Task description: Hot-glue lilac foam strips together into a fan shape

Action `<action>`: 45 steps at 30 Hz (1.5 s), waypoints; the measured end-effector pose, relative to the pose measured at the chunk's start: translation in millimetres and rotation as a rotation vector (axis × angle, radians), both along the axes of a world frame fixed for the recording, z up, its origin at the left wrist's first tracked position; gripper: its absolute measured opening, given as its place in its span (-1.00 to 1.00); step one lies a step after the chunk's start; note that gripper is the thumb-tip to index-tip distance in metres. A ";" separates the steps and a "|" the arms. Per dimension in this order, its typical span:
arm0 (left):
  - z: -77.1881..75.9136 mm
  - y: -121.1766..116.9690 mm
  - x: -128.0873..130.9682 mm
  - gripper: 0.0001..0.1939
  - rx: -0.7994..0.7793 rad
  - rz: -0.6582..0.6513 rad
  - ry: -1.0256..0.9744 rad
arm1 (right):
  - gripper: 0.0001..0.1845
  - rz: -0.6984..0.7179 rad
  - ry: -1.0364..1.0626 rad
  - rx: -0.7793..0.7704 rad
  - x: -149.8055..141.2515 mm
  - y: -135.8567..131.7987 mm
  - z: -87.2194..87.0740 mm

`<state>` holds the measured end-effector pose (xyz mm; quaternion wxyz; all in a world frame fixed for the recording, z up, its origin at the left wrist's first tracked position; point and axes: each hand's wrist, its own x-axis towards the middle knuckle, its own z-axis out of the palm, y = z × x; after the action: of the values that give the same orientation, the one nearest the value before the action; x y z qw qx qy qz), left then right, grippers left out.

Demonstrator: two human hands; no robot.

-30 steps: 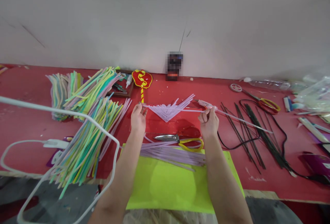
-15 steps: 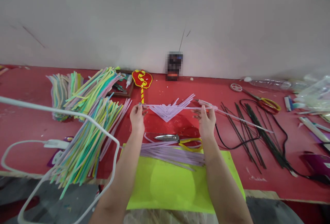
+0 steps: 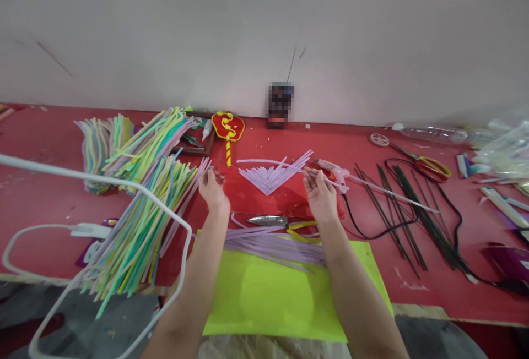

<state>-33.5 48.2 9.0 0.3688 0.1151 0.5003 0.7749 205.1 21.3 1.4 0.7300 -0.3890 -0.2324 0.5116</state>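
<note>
My right hand (image 3: 319, 194) pinches the right end of a thin lilac strip (image 3: 268, 164), which lies across the top of a V-shaped fan of lilac strips (image 3: 268, 178) on a red sheet (image 3: 289, 199). My left hand (image 3: 212, 189) hovers left of the fan with loosely bent fingers, apart from the strip's free left end and holding nothing. Scissors with yellow and red handles (image 3: 268, 219) lie between my wrists. Below them a bundle of loose lilac strips (image 3: 273, 246) rests partly on a lime-green sheet (image 3: 268, 293).
A big heap of pastel strips (image 3: 140, 210) fills the left side, crossed by a white cable (image 3: 103, 183). A glue gun (image 3: 335, 174) with a black cord lies beside my right hand. Dark wires (image 3: 407, 213) and other scissors (image 3: 427, 167) lie right. A red-yellow ornament (image 3: 227, 126) lies near the wall.
My left hand has let go of the lilac strip and drawn back to the left. My right hand has shifted left and nearer, still pinching the strip, which now lies on the fan.
</note>
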 end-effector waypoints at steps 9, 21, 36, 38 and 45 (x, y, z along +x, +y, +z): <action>1.9 -13.6 34.4 -0.74 -0.110 -0.550 0.199 | -0.80 0.100 0.000 0.078 -19.9 -7.0 1.3; -9.1 -33.0 68.5 -0.59 0.049 -1.232 0.230 | -0.81 0.121 -0.017 0.075 -21.1 -7.7 3.7; -8.2 -22.1 64.1 -0.71 -0.046 -0.662 -0.281 | -0.71 0.199 -0.133 0.045 -25.1 -9.4 2.1; -9.8 -21.3 63.8 -0.71 -0.064 -0.636 -0.242 | -0.71 0.181 -0.140 0.028 -25.6 -9.3 1.5; -10.3 -22.2 64.1 -0.69 -0.022 -0.703 -0.229 | -0.67 0.072 -0.090 -0.085 -24.4 -4.6 -4.8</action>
<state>30.6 26.0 -1.3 0.6673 0.1886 0.3939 0.6033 180.7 16.7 -3.4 0.6828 -0.4335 -0.2569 0.5291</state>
